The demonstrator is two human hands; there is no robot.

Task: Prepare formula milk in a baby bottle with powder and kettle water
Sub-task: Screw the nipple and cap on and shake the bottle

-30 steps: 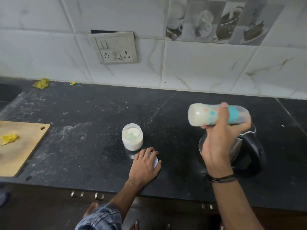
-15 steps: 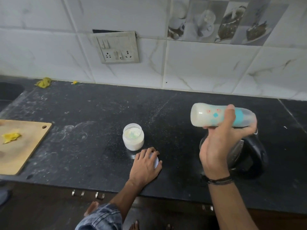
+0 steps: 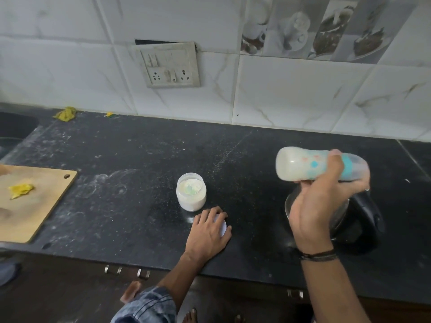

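Right hand wrapped round the bottle, sideways in the air over the kettle, left hand resting spread on the lid by the open jar: may leak from a loose cap if shaken, or slip and topple the jar.

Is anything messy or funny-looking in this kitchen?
Yes. White powder is dusted over the black counter left of the open powder jar. The switch plate on the wall sits crooked, with a dark gap above it. Yellow scraps lie by the back wall. The right hand holds the baby bottle sideways; no spill shows.
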